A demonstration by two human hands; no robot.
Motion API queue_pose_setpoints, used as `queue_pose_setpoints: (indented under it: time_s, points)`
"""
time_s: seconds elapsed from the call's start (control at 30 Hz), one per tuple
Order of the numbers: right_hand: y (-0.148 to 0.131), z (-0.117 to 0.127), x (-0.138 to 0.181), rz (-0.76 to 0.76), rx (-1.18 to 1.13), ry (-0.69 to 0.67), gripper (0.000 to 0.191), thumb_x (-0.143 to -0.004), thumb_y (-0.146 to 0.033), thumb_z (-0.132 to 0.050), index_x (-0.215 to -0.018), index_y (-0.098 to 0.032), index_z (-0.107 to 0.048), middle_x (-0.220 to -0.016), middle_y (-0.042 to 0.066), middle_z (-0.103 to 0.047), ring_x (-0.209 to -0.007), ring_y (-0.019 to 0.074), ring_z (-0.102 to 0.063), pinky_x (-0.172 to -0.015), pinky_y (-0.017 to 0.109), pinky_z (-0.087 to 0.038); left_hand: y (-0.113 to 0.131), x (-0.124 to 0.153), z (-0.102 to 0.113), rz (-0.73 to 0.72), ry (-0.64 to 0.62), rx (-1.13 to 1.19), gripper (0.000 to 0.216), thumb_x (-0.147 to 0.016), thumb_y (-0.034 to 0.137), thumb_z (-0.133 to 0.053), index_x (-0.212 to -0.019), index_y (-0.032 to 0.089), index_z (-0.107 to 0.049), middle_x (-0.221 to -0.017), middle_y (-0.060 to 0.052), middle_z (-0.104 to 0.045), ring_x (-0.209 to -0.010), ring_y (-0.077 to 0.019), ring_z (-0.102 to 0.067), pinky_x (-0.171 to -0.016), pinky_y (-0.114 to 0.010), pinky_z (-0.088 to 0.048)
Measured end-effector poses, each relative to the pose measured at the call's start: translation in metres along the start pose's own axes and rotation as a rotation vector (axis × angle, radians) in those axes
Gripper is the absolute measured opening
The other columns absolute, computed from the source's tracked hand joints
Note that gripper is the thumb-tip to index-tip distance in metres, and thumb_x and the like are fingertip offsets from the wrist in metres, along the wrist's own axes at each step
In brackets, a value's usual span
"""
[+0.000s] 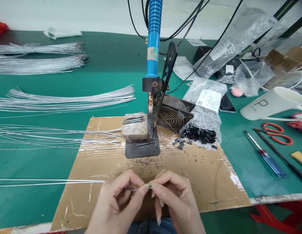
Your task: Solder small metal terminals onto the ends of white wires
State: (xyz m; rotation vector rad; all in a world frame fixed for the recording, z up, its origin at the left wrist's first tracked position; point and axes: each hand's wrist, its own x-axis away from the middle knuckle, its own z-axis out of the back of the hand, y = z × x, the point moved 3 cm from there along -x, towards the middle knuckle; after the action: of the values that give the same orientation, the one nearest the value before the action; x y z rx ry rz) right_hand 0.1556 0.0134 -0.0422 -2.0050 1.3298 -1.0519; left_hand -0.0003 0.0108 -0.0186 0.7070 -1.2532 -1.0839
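My left hand (119, 200) is closed in a pinch around thin white wires (55, 182) that run out to the left edge. Its thumb and index finger meet near the wire ends. My right hand (176, 196) is also closed, thumb and index fingertip pressed together at the same spot. A small piece at the tips is mostly hidden by the fingers, so I cannot make out its kind. Behind the hands stands a blue-handled soldering iron (153, 39), tip down over a dark metal plate (136, 152).
Cardboard (87, 208) covers the bench's front. Beside the iron are a wrapped block (133, 131), a fan (172, 115) and a bag of small black parts (201, 133). Wire bundles (68, 99) lie left; a screwdriver (272, 162), scissors (279, 135) and a mug (268, 105) lie right.
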Motion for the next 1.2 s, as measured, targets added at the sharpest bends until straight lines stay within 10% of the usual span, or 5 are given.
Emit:
queue_pose_setpoints:
  time_s: [1.2]
  points:
    - [0.009, -0.013, 0.0, 0.065, -0.139, 0.145, 0.02, -0.085, -0.035, -0.087, -0.078, -0.018, -0.081, -0.067, 0.0, -0.071, -0.044, 0.0058, -0.06, -0.044, 0.015, -0.047, -0.009, 0.004, -0.016, -0.131, 0.269, 0.144, 0.02, -0.089, 0.033, -0.073, -0.073, 0.02, -0.071, -0.065, 0.002, -0.067, -0.056, -0.0093, -0.06, -0.055, -0.014, -0.049]
